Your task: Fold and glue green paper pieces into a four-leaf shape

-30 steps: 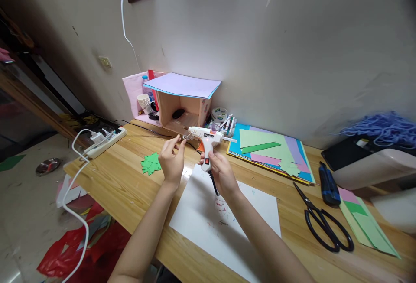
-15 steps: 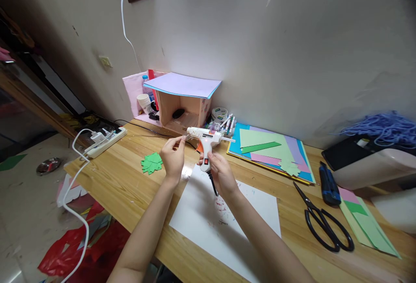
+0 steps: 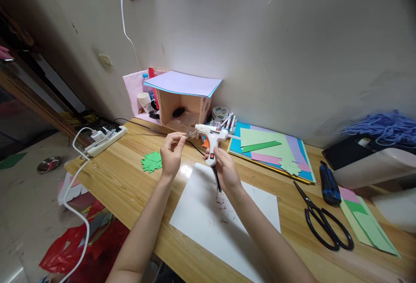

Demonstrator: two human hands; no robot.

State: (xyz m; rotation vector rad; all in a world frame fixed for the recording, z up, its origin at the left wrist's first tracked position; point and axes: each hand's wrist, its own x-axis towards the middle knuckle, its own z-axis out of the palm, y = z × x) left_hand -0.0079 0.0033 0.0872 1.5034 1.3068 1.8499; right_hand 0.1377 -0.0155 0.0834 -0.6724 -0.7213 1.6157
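In my right hand is a white hot glue gun with an orange trigger, held by the handle above the table. Its nozzle points left and a clear glue stick juts from its back. To the left of the nozzle, my left hand is raised with thumb and forefinger pinched together. Whatever is between those fingertips is too small to name. Below both hands lies a white paper sheet with coloured marks. Green paper cut-outs rest on the wood left of my left hand.
Black scissors and a blue-black utility knife lie at the right. Coloured paper sheets are stacked behind. A box with a purple paper top stands against the wall. A power strip sits at the left edge.
My right hand has shifted slightly right with the glue gun. My left hand has drawn a little left, so the gap between its fingertips and the nozzle has widened.
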